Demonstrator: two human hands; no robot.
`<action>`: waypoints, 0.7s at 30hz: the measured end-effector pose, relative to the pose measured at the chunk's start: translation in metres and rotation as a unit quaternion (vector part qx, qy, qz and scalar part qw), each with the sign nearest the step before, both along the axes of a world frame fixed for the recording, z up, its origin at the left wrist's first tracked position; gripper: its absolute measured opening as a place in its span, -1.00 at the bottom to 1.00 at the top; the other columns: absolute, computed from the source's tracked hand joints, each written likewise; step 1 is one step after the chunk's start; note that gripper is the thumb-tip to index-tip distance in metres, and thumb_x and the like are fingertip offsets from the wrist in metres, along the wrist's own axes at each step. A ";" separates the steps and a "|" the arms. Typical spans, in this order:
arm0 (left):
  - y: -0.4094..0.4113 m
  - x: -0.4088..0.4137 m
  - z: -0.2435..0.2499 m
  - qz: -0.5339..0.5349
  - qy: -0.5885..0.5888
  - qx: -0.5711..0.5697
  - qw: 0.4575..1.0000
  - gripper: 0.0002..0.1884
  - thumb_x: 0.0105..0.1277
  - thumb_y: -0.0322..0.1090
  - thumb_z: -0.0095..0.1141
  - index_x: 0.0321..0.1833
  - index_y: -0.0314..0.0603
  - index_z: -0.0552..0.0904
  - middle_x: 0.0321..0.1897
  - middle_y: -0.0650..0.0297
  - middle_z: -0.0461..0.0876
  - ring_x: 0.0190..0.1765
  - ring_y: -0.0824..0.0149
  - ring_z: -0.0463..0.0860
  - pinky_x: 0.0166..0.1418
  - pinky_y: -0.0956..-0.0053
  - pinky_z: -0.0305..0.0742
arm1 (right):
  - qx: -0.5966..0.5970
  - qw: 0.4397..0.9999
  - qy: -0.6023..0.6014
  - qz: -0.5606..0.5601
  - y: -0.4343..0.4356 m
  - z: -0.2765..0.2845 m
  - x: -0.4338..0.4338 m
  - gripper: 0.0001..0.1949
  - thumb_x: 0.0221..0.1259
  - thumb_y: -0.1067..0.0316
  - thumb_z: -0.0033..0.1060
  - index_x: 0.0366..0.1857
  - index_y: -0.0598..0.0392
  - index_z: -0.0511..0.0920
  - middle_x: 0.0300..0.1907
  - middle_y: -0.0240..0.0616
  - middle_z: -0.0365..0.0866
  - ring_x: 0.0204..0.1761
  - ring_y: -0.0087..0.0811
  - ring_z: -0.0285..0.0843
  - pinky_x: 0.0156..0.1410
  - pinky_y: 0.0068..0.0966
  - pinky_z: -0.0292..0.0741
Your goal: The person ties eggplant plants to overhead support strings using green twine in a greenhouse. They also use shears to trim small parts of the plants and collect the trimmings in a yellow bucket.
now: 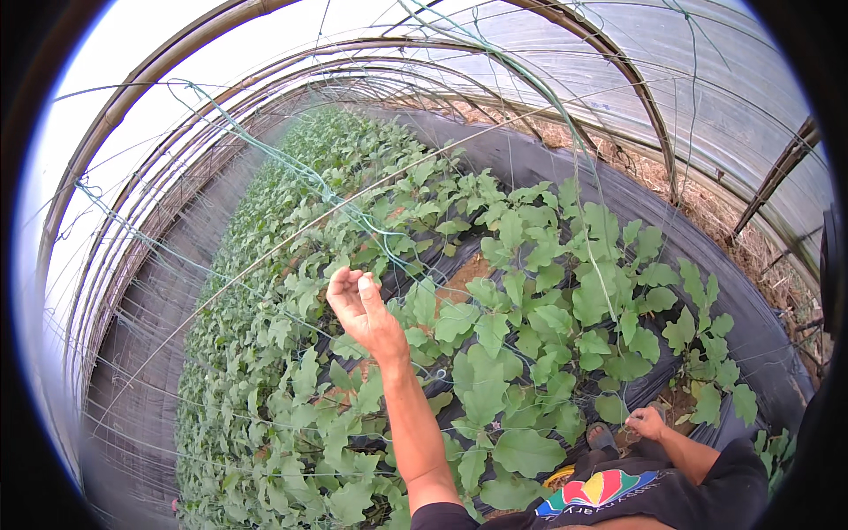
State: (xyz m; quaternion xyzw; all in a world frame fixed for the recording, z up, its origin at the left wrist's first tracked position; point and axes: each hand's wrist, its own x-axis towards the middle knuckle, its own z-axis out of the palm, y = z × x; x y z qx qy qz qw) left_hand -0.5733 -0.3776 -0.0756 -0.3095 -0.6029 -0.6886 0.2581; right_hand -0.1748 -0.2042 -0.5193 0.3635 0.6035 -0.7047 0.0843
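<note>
My left hand [363, 306] is raised at the centre over the leafy plants, its fingers curled and the thumb near them. Whether a thin string lies in these fingers cannot be told. A bundle of green twine [324, 189] hangs just above and behind this hand. Low at the right, my right hand [644, 423] pinches a thin string [624, 401] close to the plants, which look like eggplants [530, 450]. A pale twine [598, 265] hangs down into the leaves above my right hand.
Bamboo hoops [114, 112] and plastic sheeting [722, 73] arch over the rows. A long thin rod or cord [278, 246] crosses diagonally. Many fine strings run across the plants. Black ground film [702, 265] lies at the right. A sandalled foot [599, 435] stands near the stems.
</note>
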 end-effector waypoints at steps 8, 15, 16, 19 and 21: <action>0.027 -0.060 0.057 0.079 0.015 -0.040 0.996 -0.66 0.42 -0.24 0.17 0.11 -0.33 0.53 -0.18 0.30 0.53 -0.27 0.50 0.47 -0.22 0.56 0.41 | 0.015 1.000 0.008 0.011 -0.004 0.015 0.002 -0.79 0.20 0.29 0.30 -0.35 0.27 0.65 -0.50 -0.27 0.63 -0.52 -0.52 0.58 -0.45 -0.51 0.52; 0.027 -0.034 0.045 0.038 -0.006 0.046 0.998 -0.76 0.44 -0.30 0.16 -0.01 -0.36 0.66 -0.38 0.34 0.62 -0.44 0.58 0.47 -0.40 0.65 0.37 | 0.277 0.947 -0.056 0.151 -0.003 0.033 0.009 -0.56 0.09 0.09 0.35 -0.10 0.26 0.62 -0.13 0.06 0.67 -0.03 -0.09 0.65 0.12 -0.15 0.57; 0.025 -0.030 0.045 0.043 0.010 0.056 0.997 -0.77 0.40 -0.36 0.19 -0.02 -0.40 0.67 -0.37 0.29 0.66 -0.41 0.55 0.54 -0.38 0.65 0.43 | 0.297 0.929 -0.116 0.185 -0.004 0.037 0.008 -0.37 0.04 -0.09 0.33 0.04 0.28 0.56 0.10 0.21 0.54 0.23 0.05 0.45 0.35 -0.13 0.38; 0.018 -0.012 0.045 0.065 0.046 0.059 0.995 -0.79 0.37 -0.42 0.22 -0.04 -0.44 0.68 -0.37 0.24 0.68 -0.39 0.51 0.60 -0.37 0.63 0.48 | 0.461 0.827 -0.162 0.277 -0.017 0.070 0.005 -0.29 0.07 -0.16 0.29 0.10 0.33 0.51 0.18 0.24 0.47 0.29 0.05 0.40 0.37 -0.19 0.37; 0.013 -0.001 0.047 0.067 0.073 0.049 0.994 -0.81 0.34 -0.47 0.24 -0.08 -0.47 0.69 -0.38 0.20 0.69 -0.42 0.47 0.62 -0.38 0.62 0.49 | 0.405 0.825 -0.136 0.369 -0.012 0.125 -0.019 -0.33 0.13 -0.19 0.22 0.06 0.30 0.55 0.08 0.18 0.57 0.12 0.04 0.56 0.25 -0.20 0.47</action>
